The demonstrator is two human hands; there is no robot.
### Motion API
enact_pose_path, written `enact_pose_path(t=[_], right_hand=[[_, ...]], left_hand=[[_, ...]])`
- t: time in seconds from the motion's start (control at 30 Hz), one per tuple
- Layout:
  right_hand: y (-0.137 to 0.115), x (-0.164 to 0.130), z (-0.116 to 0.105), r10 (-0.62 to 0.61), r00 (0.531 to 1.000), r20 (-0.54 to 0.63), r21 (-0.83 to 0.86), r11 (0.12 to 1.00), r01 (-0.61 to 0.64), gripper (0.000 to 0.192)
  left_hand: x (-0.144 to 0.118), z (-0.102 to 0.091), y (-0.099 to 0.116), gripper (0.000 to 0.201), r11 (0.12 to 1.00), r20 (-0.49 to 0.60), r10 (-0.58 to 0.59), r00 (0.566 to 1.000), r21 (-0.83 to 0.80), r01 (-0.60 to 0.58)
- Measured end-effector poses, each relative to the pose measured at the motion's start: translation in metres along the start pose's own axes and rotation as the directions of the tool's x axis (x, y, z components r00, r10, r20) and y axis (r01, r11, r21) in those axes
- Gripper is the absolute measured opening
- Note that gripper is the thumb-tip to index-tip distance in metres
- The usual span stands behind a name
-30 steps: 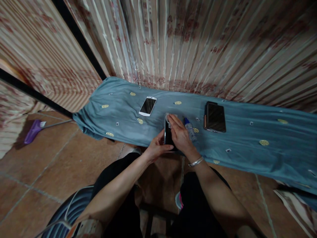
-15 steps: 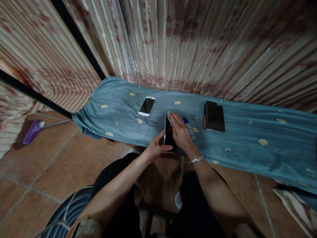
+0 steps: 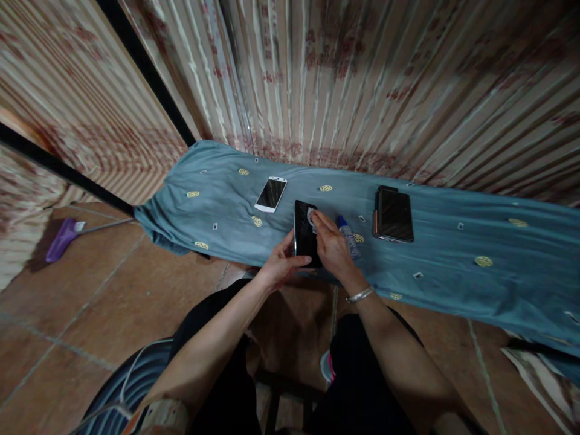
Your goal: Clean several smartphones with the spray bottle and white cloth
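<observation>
A black phone (image 3: 304, 232) is gripped along its left edge and lower end by my left hand (image 3: 281, 264), with the thumb over the screen. My right hand (image 3: 333, 244) presses a small pale wipe (image 3: 312, 216) onto the upper right of that screen, fingers closed over it. Just right of this hand lies a clear bottle with a blue cap (image 3: 348, 234). A white phone (image 3: 271, 194) rests face up to the left. Further right is a dark phone in a case (image 3: 393, 214), also lying flat.
Blue patterned cloth (image 3: 453, 254) covers the long narrow surface. Pleated curtains (image 3: 317, 90) hang behind it. A dark metal pole (image 3: 149, 72) stands at the left, near a purple broom (image 3: 63, 239) on the tiled floor. A round ribbed object (image 3: 122, 386) is low at the left.
The held phone has shifted slightly left and up, and more of its screen shows. My right hand with the wipe now sits further inside the screen's edge.
</observation>
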State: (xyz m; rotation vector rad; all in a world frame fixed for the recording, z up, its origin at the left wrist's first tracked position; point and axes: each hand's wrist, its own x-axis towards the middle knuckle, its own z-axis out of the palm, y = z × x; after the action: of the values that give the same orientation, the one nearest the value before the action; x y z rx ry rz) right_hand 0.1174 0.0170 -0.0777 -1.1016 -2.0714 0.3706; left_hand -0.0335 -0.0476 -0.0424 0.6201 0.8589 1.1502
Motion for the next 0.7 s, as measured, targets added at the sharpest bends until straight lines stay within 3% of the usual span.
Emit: enact_pose_path(t=[0.33, 0.57, 0.7], right_hand=[[0.005, 0.003, -0.003, 0.057, 0.998, 0.006, -0.058, 0.997, -0.057, 0.058], [0.003, 0.006, -0.006, 0.036, 0.999, 0.002, -0.083, 0.996, -0.036, 0.057], [-0.003, 0.008, -0.006, -0.001, 0.999, 0.035, -0.050, 0.999, 0.003, 0.059]], left_hand=[[-0.001, 0.002, -0.002, 0.091, 0.999, 0.035, -0.016, 0.999, 0.041, 0.015], [-0.002, 0.003, -0.012, 0.086, 0.995, 0.052, -0.093, 0.994, 0.034, 0.091], [-0.002, 0.004, -0.014, 0.081, 0.997, 0.056, -0.070, 0.996, 0.021, 0.069]])
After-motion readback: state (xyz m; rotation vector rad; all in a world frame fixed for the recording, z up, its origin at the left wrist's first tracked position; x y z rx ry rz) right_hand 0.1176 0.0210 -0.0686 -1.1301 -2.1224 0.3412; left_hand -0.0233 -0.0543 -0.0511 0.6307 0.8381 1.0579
